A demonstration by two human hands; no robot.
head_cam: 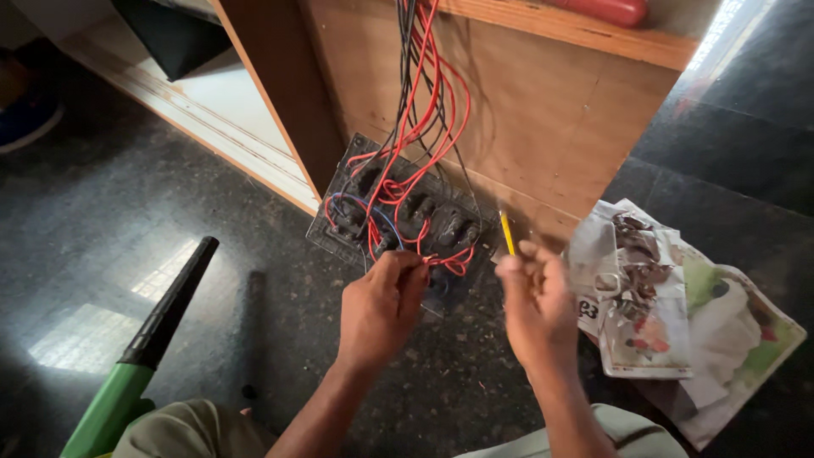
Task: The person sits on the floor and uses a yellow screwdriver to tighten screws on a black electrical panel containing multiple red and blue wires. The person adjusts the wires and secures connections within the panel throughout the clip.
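A dark speckled stone floor (127,220) runs to a plywood cabinet (543,110), with a switch panel (398,225) leaning against its foot, red and black wires (420,102) trailing down into it. The left hand (381,305) pinches a red wire at the panel's lower edge. The right hand (532,309) grips a yellow screwdriver (506,231), just beside crumpled newspaper (670,314). A green-and-black blower (144,348) lies left, well apart.

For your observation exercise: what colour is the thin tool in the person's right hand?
Yellow: the thin tool rises from the right hand, in the head view.
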